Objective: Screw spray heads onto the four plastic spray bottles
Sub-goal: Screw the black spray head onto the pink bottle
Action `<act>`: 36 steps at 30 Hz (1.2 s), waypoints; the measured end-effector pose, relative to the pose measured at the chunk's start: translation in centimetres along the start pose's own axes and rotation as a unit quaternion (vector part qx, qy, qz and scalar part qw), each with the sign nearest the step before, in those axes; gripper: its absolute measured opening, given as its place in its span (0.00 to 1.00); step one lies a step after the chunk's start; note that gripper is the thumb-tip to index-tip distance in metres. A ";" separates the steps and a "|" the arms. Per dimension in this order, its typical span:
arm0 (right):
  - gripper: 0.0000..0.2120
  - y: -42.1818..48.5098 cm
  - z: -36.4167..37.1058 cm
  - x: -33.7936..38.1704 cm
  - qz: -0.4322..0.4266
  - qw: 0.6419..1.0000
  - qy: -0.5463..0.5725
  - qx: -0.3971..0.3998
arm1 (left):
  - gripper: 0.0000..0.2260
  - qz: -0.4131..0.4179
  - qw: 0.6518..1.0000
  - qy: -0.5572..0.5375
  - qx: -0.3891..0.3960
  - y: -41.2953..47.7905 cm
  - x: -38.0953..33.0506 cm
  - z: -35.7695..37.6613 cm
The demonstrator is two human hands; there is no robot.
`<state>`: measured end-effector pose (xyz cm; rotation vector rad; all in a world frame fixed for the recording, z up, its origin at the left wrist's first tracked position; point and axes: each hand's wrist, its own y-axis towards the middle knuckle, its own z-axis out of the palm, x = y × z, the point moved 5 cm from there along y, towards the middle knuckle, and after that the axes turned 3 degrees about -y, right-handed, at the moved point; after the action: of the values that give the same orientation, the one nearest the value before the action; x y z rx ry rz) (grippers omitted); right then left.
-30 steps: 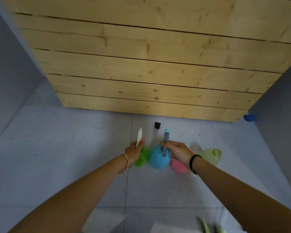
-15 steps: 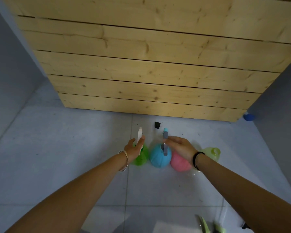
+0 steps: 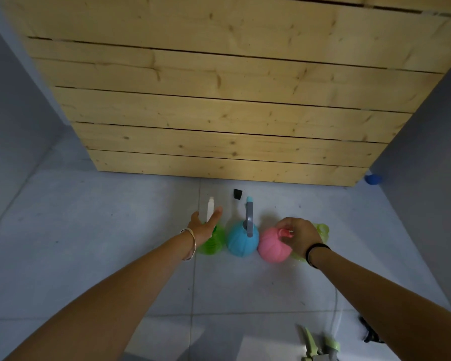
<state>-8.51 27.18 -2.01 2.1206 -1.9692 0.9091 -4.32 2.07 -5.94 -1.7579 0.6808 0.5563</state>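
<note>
Four round bottles stand in a row on the grey floor: a green bottle (image 3: 212, 243) with a white spray head (image 3: 210, 210), a blue bottle (image 3: 241, 241) with a grey spray head (image 3: 249, 217), a pink bottle (image 3: 272, 247) with a bare neck, and a pale yellow-green bottle (image 3: 322, 231) behind my right hand. My left hand (image 3: 205, 225) hovers with spread fingers beside the white spray head. My right hand (image 3: 298, 235) pinches the pink bottle's neck. Loose spray heads (image 3: 320, 346) lie at the bottom right.
A stack of pale wooden planks (image 3: 219, 113) rises just behind the bottles. A small black piece (image 3: 237, 194) lies on the floor between planks and bottles. A blue object (image 3: 372, 179) sits by the right wall. A thin tube (image 3: 335, 312) runs along the floor.
My left hand has let go of the white spray head and spread its fingers. My right hand left the blue bottle's grey head and moved right onto the pink bottle's neck.
</note>
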 end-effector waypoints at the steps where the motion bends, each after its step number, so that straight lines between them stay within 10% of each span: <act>1: 0.12 -0.3 -0.3 0.1 -0.002 1.000 0.000 -0.003 | 0.45 0.002 1.000 -0.001 -0.004 -0.3 -0.2 -0.1; 12: 0.12 -5.7 -11.0 3.8 -0.064 0.987 0.134 -0.061 | 0.45 0.270 0.945 0.111 -0.147 -8.2 -8.4 0.3; 19: 0.12 -11.4 -17.7 2.0 -0.070 0.946 0.294 -0.118 | 0.48 0.340 0.921 0.143 0.121 -14.6 -12.4 9.8; 29: 0.08 -15.4 -18.6 -7.8 -0.003 0.907 0.408 -0.106 | 0.42 0.344 0.890 0.208 0.215 -15.5 -11.2 19.3; 36: 0.11 -16.8 -10.0 -21.5 0.235 0.861 0.436 -0.119 | 0.44 0.315 0.884 0.256 0.232 -12.9 -8.4 22.4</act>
<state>4.18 53.16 0.94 0.8104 -1.9075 1.2938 -2.17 27.82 2.45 -1.1981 1.6479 0.3005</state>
